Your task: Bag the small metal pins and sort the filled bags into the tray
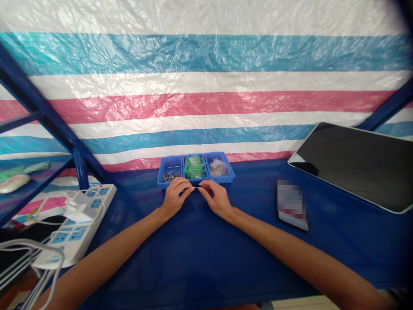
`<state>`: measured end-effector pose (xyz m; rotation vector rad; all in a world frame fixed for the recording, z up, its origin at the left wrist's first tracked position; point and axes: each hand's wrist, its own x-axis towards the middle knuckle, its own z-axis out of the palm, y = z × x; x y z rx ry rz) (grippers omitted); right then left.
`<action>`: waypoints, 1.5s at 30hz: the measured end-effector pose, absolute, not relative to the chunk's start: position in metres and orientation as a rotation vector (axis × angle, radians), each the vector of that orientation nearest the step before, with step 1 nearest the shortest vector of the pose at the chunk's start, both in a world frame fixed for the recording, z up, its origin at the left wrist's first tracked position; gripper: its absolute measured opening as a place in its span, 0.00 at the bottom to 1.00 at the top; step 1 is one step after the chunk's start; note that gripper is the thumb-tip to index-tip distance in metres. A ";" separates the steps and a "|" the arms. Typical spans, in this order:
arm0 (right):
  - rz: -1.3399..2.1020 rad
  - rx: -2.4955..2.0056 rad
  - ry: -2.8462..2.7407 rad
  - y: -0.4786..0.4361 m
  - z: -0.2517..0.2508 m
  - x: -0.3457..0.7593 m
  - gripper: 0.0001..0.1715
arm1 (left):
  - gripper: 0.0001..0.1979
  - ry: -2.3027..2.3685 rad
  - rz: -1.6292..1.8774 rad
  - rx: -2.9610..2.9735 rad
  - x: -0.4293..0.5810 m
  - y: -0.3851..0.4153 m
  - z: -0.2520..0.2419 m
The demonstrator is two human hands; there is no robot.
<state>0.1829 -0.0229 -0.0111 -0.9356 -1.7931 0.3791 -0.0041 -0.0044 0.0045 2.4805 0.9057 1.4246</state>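
Observation:
My left hand point(176, 196) and my right hand point(215, 197) meet fingertip to fingertip over the blue table point(206, 258), just in front of three small blue bins. Both pinch a thin, small part point(195, 187) between them; it is too small to name. The left bin point(170, 171) holds several small dark metal pieces. In the middle bin point(195, 167) lie green pieces, and the right bin point(220, 168) holds pale, clear bits.
A phone point(291, 206) lies flat to the right of my hands. A large dark tablet point(358, 163) leans at the far right. A white power strip point(79, 221) with a plugged charger and cables sits at the left by a blue shelf frame point(77, 172).

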 end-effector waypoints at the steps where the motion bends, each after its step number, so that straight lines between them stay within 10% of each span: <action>1: 0.386 -0.936 -1.794 -0.023 -0.011 0.183 0.10 | 0.04 0.909 1.428 2.479 -0.004 -0.004 0.004; 45: 0.357 -0.936 -1.812 -0.023 -0.010 0.183 0.13 | 0.04 0.879 1.474 2.454 -0.003 -0.007 0.007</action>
